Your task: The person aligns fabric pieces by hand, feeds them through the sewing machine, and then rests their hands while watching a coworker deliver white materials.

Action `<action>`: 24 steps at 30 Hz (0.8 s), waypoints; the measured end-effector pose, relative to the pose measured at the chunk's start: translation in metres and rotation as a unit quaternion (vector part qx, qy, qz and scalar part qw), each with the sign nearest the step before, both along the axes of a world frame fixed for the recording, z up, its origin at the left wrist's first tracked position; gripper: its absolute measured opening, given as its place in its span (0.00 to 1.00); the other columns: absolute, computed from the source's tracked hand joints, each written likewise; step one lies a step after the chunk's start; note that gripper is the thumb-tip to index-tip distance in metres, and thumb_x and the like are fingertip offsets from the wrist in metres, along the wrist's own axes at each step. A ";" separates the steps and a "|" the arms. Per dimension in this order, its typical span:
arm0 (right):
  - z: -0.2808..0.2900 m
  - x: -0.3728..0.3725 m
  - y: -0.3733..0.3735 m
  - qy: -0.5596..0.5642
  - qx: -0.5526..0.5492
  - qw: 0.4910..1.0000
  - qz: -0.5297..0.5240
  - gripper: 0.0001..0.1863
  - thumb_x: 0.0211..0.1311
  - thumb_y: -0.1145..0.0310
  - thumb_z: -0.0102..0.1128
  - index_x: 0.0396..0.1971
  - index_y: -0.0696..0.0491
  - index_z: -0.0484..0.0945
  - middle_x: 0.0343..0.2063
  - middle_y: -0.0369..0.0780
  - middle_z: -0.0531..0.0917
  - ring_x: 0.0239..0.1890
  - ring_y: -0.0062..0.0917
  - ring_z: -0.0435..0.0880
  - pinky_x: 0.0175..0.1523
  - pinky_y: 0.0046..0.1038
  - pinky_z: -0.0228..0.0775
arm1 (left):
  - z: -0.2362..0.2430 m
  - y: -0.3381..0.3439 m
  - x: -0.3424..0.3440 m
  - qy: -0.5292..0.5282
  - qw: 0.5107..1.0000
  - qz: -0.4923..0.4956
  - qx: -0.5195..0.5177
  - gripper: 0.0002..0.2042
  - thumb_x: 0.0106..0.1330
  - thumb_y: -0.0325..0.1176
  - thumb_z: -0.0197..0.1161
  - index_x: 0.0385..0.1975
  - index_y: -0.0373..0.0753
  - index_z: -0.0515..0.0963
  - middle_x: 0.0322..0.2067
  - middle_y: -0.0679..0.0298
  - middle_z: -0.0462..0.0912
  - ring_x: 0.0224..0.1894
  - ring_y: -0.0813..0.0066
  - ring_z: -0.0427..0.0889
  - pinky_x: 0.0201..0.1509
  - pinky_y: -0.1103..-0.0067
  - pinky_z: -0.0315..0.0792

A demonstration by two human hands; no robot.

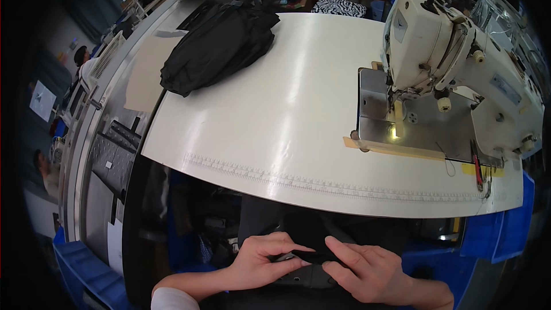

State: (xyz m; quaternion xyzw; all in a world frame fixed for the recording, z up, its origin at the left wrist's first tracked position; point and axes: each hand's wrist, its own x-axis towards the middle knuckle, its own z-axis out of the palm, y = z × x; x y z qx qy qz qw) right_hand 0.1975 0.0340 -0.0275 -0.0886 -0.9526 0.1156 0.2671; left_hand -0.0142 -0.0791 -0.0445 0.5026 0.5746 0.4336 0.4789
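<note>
1. Just below the front edge of the worktop [275,132], a piece of black cloth [313,231] sits between the person's two hands, low in the view.
2. On its left side, the left hand [258,261] pinches the cloth, thumb beneath and forefinger above.
3. On its right side, the right hand [367,270] grips it too — thumb and fingers closed on the fabric, tips near those of the left hand.
4. Beyond the hands, a printed ruler scale [321,185] follows the worktop's curved front edge.
5. At the right stands a white sewing machine [425,40], a small light [395,132] glowing beside its needle area; a red-handled tool [477,169] lies near its base.
6. At the worktop's far left rests a bundle of black fabric [221,49] — crumpled, partly over a brown sheet [146,72].
7. Farther out, blue bins stand at lower left [92,267] and right [508,224].
</note>
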 end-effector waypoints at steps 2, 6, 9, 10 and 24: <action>-0.002 -0.001 -0.001 -0.002 -0.011 1.000 0.004 0.09 0.52 0.71 0.65 0.35 0.50 0.78 0.46 0.45 0.83 0.33 0.24 0.86 0.31 0.17 0.75 | 0.000 0.000 0.000 -0.004 1.000 0.000 -0.009 0.14 0.58 0.25 0.71 0.45 0.40 0.85 0.25 0.67 0.78 0.28 0.80 0.72 0.33 0.83 0.66; -0.002 -0.003 0.000 0.013 -0.109 0.994 -0.012 0.13 0.49 0.71 0.71 0.34 0.50 0.76 0.44 0.45 0.85 0.26 0.25 0.84 0.28 0.20 0.75 | 0.002 0.001 0.003 0.004 1.000 0.010 0.015 0.14 0.56 0.25 0.72 0.43 0.41 0.85 0.23 0.68 0.78 0.27 0.79 0.72 0.33 0.82 0.66; 0.001 -0.004 0.002 -0.011 -0.124 0.992 -0.003 0.15 0.47 0.71 0.73 0.34 0.51 0.76 0.44 0.44 0.85 0.23 0.25 0.83 0.27 0.21 0.75 | 0.002 0.002 0.003 0.017 0.999 0.014 0.047 0.13 0.56 0.26 0.73 0.41 0.41 0.86 0.22 0.69 0.77 0.26 0.79 0.71 0.34 0.82 0.66; 0.002 -0.004 0.003 -0.019 -0.124 0.992 0.005 0.15 0.47 0.71 0.72 0.35 0.51 0.77 0.44 0.44 0.85 0.23 0.24 0.83 0.26 0.21 0.75 | 0.001 0.002 0.002 0.024 0.998 0.015 0.053 0.12 0.56 0.26 0.73 0.41 0.41 0.86 0.21 0.69 0.77 0.25 0.79 0.71 0.34 0.82 0.66; -0.009 -0.008 -0.002 0.023 0.009 0.999 0.038 0.10 0.48 0.74 0.65 0.33 0.53 0.83 0.43 0.47 0.84 0.30 0.23 0.86 0.29 0.17 0.77 | 0.000 -0.008 -0.003 -0.018 0.998 -0.012 0.063 0.14 0.59 0.24 0.69 0.46 0.39 0.83 0.29 0.66 0.82 0.30 0.78 0.75 0.34 0.82 0.69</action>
